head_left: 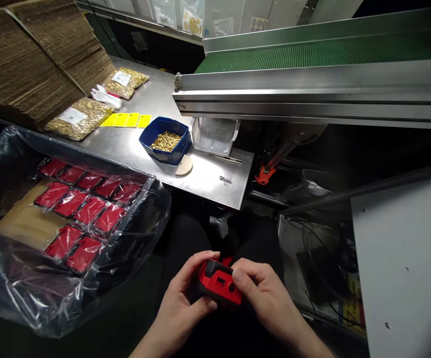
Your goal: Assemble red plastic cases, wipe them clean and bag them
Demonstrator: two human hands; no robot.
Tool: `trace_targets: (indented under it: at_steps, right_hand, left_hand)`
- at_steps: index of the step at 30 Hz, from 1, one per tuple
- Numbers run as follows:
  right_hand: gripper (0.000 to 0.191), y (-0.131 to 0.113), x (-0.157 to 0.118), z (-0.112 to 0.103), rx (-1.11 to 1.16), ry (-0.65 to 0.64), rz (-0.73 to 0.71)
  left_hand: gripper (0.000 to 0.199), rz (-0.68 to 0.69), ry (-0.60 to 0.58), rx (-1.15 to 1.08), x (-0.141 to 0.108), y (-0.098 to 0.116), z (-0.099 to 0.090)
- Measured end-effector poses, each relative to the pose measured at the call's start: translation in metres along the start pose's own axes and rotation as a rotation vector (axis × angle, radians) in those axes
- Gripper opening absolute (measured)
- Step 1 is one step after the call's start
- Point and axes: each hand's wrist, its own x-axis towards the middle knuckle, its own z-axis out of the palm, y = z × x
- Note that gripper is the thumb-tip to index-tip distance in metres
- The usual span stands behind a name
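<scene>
Low over my lap I hold a small red and black plastic device (pixel 221 282), with a rectangular slot and a round dark hole on its upward face. My left hand (pixel 186 298) grips its left end, fingers behind and thumb at the near edge. From the other side my right hand (pixel 262 288) grips it, the thumb pressed on the top right near the round hole. The underside is hidden. To the left, a box lined with clear plastic (pixel 156 199) contains rows of wrapped red items (pixel 90 210).
On the metal table (pixel 211 184) stand a blue bin (pixel 163 155) of small brass-coloured parts and a clear tray (pixel 213 136). Bags of gold parts (pixel 77 119), yellow cards (pixel 128 120) and white gloves (pixel 105 96) lie behind, near stacked cardboard (pixel 40 59). A green conveyor (pixel 293 54) crosses the upper right.
</scene>
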Motion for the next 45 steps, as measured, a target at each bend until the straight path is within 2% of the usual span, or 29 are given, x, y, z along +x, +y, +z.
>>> trace_targets:
  at_steps: [2, 6, 10, 15, 17, 21, 25, 30, 33, 36, 40, 45]
  right_hand:
    - [0.056, -0.001, -0.003, -0.004, 0.085, -0.028, 0.018]
    - [0.071, -0.009, -0.006, -0.013, 0.282, -0.174, 0.083]
    - [0.047, -0.018, -0.007, -0.018, 0.256, -0.168, 0.034]
    - [0.033, -0.019, -0.012, -0.019, 0.257, -0.124, -0.006]
    - [0.029, -0.016, -0.014, -0.018, 0.197, -0.054, -0.015]
    - [0.034, -0.002, -0.014, -0.016, 0.081, 0.096, -0.022]
    - [0.043, 0.018, -0.012, -0.019, 0.111, 0.121, -0.037]
    - [0.048, 0.027, -0.011, -0.029, 0.080, 0.122, -0.017]
    - [0.044, 0.028, -0.011, -0.028, 0.066, 0.113, 0.000]
    - [0.045, 0.035, -0.012, -0.018, 0.051, 0.116, 0.040]
    - [0.039, 0.053, -0.013, -0.002, 0.053, 0.076, 0.105]
    - [0.039, 0.065, -0.016, 0.010, 0.121, 0.007, 0.130]
  left_hand:
    - [0.063, -0.008, 0.010, -0.051, 0.001, 0.000, 0.004]
    - [0.073, -0.092, 0.021, -0.258, 0.001, -0.003, 0.014]
    - [0.070, -0.205, 0.004, -0.403, 0.003, -0.006, 0.024]
    - [0.070, -0.220, -0.011, -0.430, 0.011, -0.008, 0.030]
    - [0.071, -0.215, -0.001, -0.376, 0.014, -0.007, 0.032]
    - [0.067, -0.144, 0.098, -0.104, 0.022, -0.002, 0.034]
    - [0.058, -0.041, 0.157, 0.168, 0.027, 0.008, 0.037]
    - [0.049, 0.176, 0.046, 0.499, 0.027, 0.012, 0.040]
    - [0.051, 0.203, -0.022, 0.609, 0.025, 0.006, 0.041]
    - [0.058, 0.235, -0.028, 0.688, 0.018, -0.005, 0.038]
    - [0.057, 0.212, -0.046, 0.729, 0.006, -0.019, 0.032]
    - [0.048, 0.024, -0.076, 0.661, -0.005, -0.030, 0.026]
